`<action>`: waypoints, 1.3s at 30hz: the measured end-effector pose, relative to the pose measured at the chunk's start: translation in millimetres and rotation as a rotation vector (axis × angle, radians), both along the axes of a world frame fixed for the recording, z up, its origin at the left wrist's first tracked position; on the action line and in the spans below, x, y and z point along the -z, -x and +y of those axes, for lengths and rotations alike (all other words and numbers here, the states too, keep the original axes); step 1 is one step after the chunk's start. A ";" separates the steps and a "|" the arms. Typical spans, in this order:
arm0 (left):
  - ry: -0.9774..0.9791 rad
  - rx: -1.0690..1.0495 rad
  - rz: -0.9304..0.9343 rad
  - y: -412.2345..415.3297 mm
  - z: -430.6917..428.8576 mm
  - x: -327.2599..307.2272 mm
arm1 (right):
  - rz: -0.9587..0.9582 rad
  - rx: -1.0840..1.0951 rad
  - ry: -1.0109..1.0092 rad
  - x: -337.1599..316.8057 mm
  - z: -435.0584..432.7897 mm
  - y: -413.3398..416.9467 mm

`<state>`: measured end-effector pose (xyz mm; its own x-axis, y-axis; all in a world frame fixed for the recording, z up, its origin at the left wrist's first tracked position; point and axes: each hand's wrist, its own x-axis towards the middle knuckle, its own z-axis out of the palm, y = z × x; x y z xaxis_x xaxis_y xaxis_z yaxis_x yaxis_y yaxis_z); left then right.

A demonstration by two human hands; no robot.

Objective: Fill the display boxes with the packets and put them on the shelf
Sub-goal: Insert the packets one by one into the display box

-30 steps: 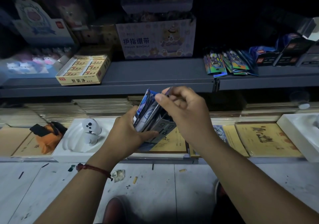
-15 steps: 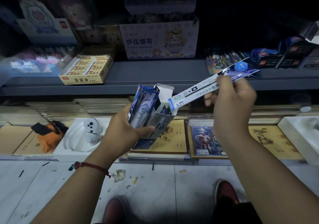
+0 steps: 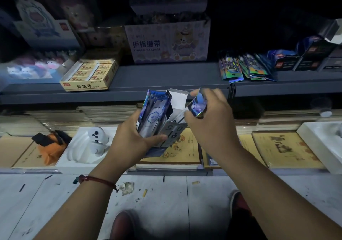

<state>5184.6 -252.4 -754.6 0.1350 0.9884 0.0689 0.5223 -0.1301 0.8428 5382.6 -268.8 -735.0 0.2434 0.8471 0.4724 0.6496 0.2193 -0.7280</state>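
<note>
Filling step: left hand [image 3: 129, 139] grips an open silver-and-blue cardboard display box [image 3: 172, 128]; right hand [image 3: 212, 125], just beside, pinches a shiny blue foil packet [image 3: 199, 107] at its mouth. Next: probably sliding it in.

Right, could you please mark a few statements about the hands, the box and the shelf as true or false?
1. The left hand grips the display box. True.
2. The right hand holds nothing. False: it pinches a packet at the box's open top.
3. Loose packets lie on the shelf, to the right. True.
4. The yellow box stands on the floor. False: it sits on the shelf, at left.
5. A red cord circles the right wrist. False: it is on the left wrist.
</note>
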 end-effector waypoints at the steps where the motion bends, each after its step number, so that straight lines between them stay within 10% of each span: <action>1: -0.002 0.004 0.013 -0.6 0.0 -0.3 | 0.003 -0.017 0.020 2.3 -0.1 0.2; 39: -0.033 0.107 0.041 -7.9 2.5 8.4 | 0.064 -0.285 -0.104 -13.8 -6.3 3.5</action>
<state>5192.5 -249.9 -763.0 0.2432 0.9655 0.0937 0.5382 -0.2146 0.8150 5379.0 -275.2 -721.2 0.0348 0.8332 0.5518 0.5047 0.4619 -0.7293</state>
